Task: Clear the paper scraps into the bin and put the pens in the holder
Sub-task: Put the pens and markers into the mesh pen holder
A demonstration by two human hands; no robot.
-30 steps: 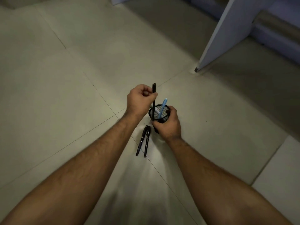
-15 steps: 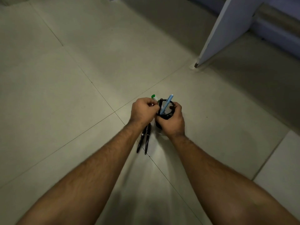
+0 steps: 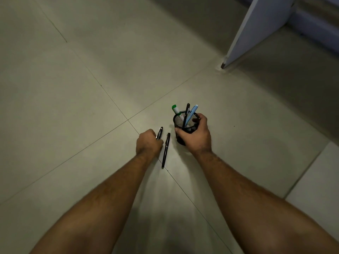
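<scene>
Your left hand, having left the holder, is now closing on a black pen beside it; your right hand is still gripping the holder.

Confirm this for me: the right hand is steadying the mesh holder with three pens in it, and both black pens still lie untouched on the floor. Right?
Not quite. The head view shows only one black pen lying free on the floor; the left hand has closed around the other black pen. The rest holds: the right hand grips the mesh holder, which has three pens in it.
</scene>
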